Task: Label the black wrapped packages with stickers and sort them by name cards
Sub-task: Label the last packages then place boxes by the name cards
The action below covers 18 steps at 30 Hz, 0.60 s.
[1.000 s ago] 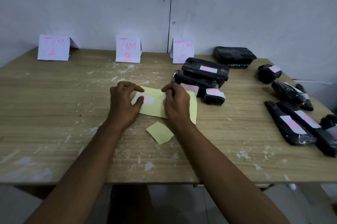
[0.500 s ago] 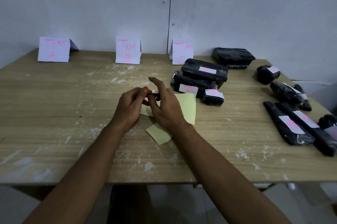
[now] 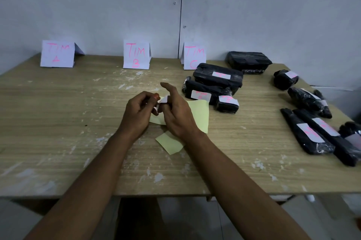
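Both hands (image 3: pixel 156 110) pinch one white sticker (image 3: pixel 163 101) – most packages (image 3: pixel 217 78) at right already labelled, sorting by cards (image 3: pixel 136 55) remains.

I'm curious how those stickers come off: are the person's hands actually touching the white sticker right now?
Touching. The head view shows the white sticker pinched between the left hand and the right hand, lifted above the yellow backing sheet.

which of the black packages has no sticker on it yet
The flat package at the back, right of the TIM C card. Its top shows bare black wrap; the others whose tops show carry white stickers.
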### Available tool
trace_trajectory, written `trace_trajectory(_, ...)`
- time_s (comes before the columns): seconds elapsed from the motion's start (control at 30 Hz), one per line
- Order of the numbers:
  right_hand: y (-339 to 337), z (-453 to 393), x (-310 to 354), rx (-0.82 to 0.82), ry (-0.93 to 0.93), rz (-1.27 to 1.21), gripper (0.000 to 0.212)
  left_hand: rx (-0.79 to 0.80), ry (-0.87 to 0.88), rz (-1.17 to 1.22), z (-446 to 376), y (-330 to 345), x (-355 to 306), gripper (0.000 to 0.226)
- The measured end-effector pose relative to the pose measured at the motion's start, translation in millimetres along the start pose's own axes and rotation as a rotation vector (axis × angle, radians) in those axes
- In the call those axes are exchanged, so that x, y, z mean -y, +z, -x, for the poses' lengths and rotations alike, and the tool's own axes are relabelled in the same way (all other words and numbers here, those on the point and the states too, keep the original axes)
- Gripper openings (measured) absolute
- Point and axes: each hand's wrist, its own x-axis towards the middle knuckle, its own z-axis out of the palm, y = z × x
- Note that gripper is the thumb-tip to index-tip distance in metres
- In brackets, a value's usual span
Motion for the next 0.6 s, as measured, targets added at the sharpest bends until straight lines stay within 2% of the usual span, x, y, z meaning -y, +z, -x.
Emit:
trace_trajectory(0.27,-3.4,-0.8,0.9,-0.008,-0.044,-0.043,0.053,0.044,0.003,0.051,2.9,3.0,-6.1,0.003)
trace_trajectory(0.37,-3.4,-0.6,-2.9,-0.060,-0.019,-0.036,0.049,0.036,0.029,0.022,3.6,4.0,-5.9,0.017)
trace_trajectory(0.5,-5.4,0.1,-6.7,-0.134,0.030,-0.020,0.038,0.008,-0.008,0.077,4.3,5.4,-7.4,0.024)
trace_trajectory(0.6,-6.7,0.6,-7.0,-0.170,0.142,-0.058,0.044,-0.029,-0.040,0.119,4.0,7.1,-6.7,0.029)
